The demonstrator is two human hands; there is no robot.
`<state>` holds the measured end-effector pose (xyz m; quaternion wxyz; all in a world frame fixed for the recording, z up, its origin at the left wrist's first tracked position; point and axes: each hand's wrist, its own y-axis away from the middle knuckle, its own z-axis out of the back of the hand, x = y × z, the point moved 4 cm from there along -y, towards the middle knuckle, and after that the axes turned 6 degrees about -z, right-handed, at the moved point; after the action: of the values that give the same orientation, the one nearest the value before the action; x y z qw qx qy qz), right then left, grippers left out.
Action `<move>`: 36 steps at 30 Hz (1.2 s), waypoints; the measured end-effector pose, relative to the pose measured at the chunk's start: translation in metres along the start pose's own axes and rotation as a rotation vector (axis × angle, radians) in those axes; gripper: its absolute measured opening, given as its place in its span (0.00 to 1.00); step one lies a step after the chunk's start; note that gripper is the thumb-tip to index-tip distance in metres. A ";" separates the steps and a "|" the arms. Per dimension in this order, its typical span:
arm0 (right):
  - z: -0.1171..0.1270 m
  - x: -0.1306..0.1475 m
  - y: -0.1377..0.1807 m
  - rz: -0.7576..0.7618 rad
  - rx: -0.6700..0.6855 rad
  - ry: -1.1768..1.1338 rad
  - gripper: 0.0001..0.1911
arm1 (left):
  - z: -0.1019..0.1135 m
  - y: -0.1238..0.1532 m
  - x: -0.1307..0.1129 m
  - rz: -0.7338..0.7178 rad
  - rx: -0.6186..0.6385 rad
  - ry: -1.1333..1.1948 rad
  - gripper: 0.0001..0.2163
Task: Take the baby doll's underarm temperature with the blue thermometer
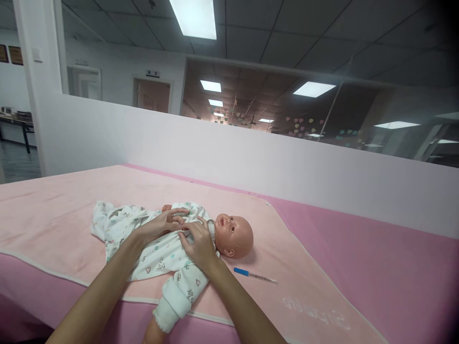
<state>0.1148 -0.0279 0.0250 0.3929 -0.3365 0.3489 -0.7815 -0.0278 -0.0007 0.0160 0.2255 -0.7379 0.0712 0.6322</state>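
Note:
A baby doll (234, 234) lies on its back, its bald head to the right. It wears a long white gown (154, 260) printed with small animals and teal spots. My left hand (163, 225) rests on the chest from the left, fingers bent and pinching the gown's front. From the right, my right hand (201, 242) grips the same front just below the doll's chin. The fingertips of both hands nearly meet, and the exact bit of cloth between them is hidden. One sleeved arm (177, 296) of the doll points towards me.
A slim glass thermometer (263, 278) with a blue end lies right of the doll, near my right forearm. Beneath everything is a peach blanket (53, 210) with a pale edge, spread over a pink surface (394, 267). A low white wall (268, 167) with glass above stands behind.

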 end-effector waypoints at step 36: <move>0.005 -0.007 0.003 -0.279 -0.079 -0.037 0.04 | -0.016 0.019 0.000 -0.158 -0.130 -0.025 0.24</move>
<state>0.1230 -0.0248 0.0237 0.2734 -0.4113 0.3220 -0.8077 -0.0214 -0.0243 0.0130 0.2270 -0.7463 -0.0312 0.6249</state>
